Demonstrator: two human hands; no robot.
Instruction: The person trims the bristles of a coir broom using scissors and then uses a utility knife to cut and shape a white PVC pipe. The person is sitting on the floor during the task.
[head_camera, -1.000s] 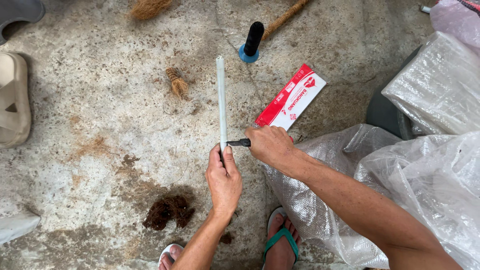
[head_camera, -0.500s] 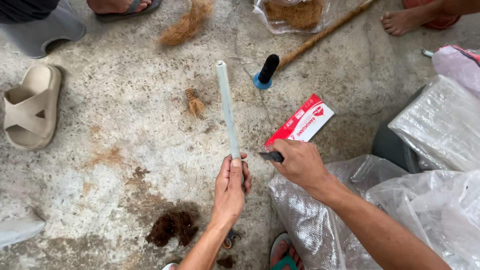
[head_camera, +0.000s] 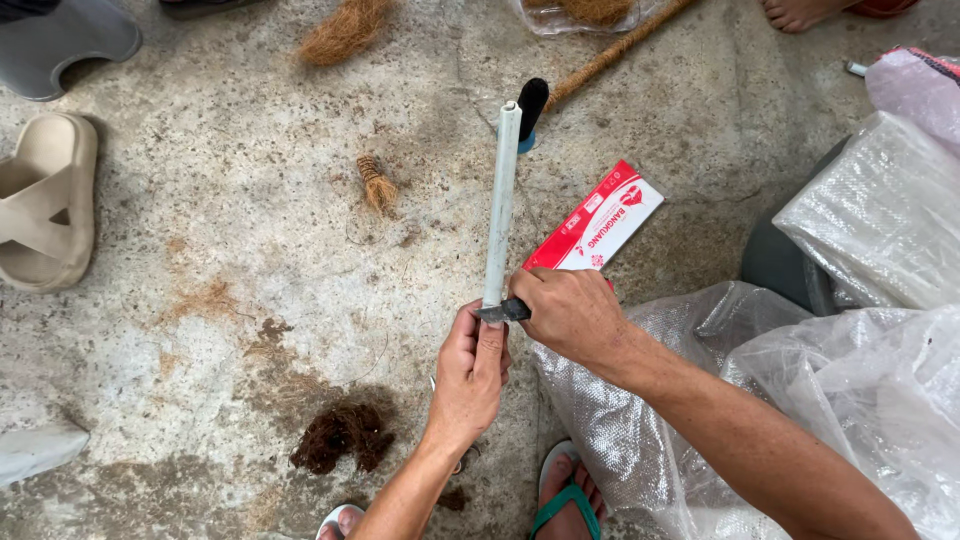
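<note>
My left hand (head_camera: 470, 375) grips the near end of a long pale grey-white pipe (head_camera: 499, 190) that points away from me over the concrete floor. My right hand (head_camera: 570, 312) holds a small dark-handled knife (head_camera: 503, 312), its blade laid across the pipe just above my left thumb. A red and white flat box (head_camera: 597, 227) lies on the floor right behind my right hand.
Clear plastic sacks (head_camera: 880, 330) fill the right side. A black spool on a blue base (head_camera: 531, 105), a fibre rope (head_camera: 610, 52), coir tufts (head_camera: 377, 183), a dark fibre clump (head_camera: 340, 436), a beige sandal (head_camera: 45, 200) and another person's bare foot (head_camera: 800, 12) are around.
The pipe has swung from leaning left to nearly upright in view. My right hand has brought the knife back against the pipe above my left hand.
</note>
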